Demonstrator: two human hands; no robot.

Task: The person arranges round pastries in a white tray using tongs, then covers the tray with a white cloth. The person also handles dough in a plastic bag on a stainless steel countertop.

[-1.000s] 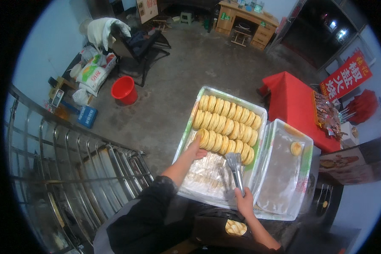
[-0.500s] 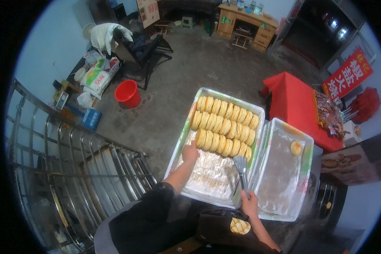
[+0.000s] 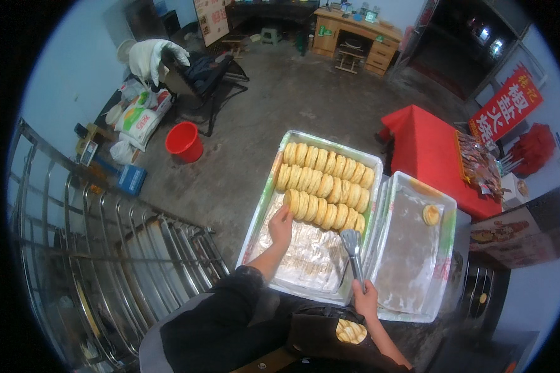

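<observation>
Three rows of round golden flaky buns (image 3: 325, 184) stand on edge, packed side by side, in the far part of a foil-lined white tray (image 3: 250, 238). At the left end of the nearest row, my left hand (image 3: 280, 227) has its fingers drawn together against the end bun (image 3: 292, 200). My right hand (image 3: 366, 299) is closed round the handle of metal tongs (image 3: 354, 252). The tongs' broad head rests by the right end of that same row. Bare, crinkled foil shows in the tray's near part.
To the right stands a second tray (image 3: 410, 248) with one bun (image 3: 431, 215). A metal rack (image 3: 137, 248) rises at the left. Beyond are a red bucket (image 3: 184, 142), a folding chair (image 3: 199, 81), a red-covered table (image 3: 417, 146) and a wooden desk (image 3: 358, 38).
My left hand has shifted slightly up along the end bun, its fingers now closer together. The tongs stay in my right hand. The whole view has moved a little.
</observation>
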